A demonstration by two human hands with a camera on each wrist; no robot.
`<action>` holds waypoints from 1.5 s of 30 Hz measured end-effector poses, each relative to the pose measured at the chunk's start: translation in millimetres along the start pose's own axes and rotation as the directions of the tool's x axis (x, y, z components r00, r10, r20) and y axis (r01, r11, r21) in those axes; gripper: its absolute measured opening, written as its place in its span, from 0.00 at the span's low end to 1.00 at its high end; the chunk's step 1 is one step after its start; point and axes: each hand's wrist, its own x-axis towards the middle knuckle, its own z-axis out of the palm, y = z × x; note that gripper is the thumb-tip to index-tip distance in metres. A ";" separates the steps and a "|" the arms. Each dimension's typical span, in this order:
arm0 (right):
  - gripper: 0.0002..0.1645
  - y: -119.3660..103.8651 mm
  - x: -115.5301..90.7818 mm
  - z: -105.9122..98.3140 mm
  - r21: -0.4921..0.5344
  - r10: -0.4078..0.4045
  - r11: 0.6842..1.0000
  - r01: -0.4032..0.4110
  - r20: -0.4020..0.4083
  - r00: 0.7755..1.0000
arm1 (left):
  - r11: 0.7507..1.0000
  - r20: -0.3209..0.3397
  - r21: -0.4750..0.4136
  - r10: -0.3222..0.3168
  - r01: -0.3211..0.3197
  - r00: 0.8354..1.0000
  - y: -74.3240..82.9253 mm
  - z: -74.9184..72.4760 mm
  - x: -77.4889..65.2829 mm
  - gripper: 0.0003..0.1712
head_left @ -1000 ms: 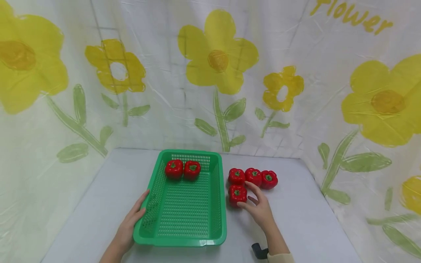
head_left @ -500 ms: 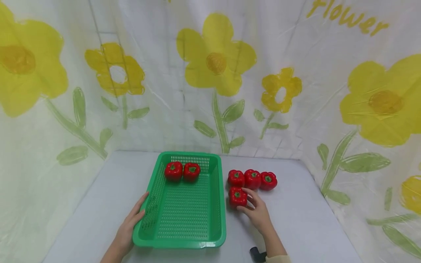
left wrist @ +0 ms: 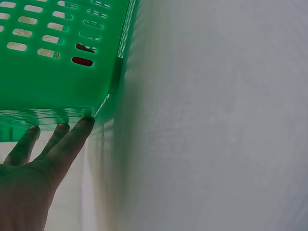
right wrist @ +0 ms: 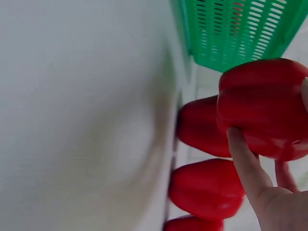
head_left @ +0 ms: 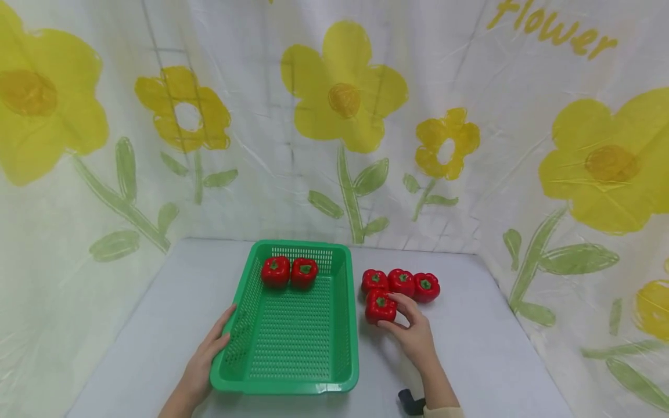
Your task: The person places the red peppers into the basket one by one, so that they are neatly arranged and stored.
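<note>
My right hand (head_left: 415, 334) pinches a red bell pepper (head_left: 380, 307) between thumb and fingers, just right of the green basket (head_left: 219, 380). In the right wrist view this pepper (right wrist: 264, 108) is raised off the tabletop, while the peppers behind it stand on it. My left hand (head_left: 201, 363) touches the basket's left side near the rim. Seen from the left wrist, its fingers (left wrist: 72, 144) are extended with their tips against the basket wall. Two red bell peppers, one at the far left corner (head_left: 275, 271) and one beside it (head_left: 304, 273), sit inside the basket.
Behind the held pepper, three more stand in a row: left (head_left: 374, 280), middle (head_left: 401, 283) and right (head_left: 427, 287). A white table (head_left: 470, 348) bears everything. A flower-printed curtain (head_left: 251, 174) surrounds its back and sides. A black object (head_left: 410, 402) sits at my right wrist.
My right hand has closed on the front pepper and raised it from the table, slightly up and right in the head view. The left hand and basket stay in place.
</note>
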 end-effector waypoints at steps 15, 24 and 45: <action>0.39 -44.1 4.2 5.9 0.062 -0.131 0.989 0.135 -0.062 0.989 | 1.000 0.004 0.016 0.008 -0.008 1.000 -0.8 -0.4 -1.3 0.31; 0.41 -72.8 12.4 21.9 0.063 -0.188 0.980 0.189 -0.023 0.982 | 1.000 -0.005 0.011 0.015 -0.015 1.000 -2.9 1.1 -2.9 0.31; 0.47 -116.1 37.0 83.2 0.122 -0.099 0.990 0.077 0.190 0.977 | 1.000 -0.005 0.021 0.016 -0.016 1.000 1.7 -0.5 -2.7 0.31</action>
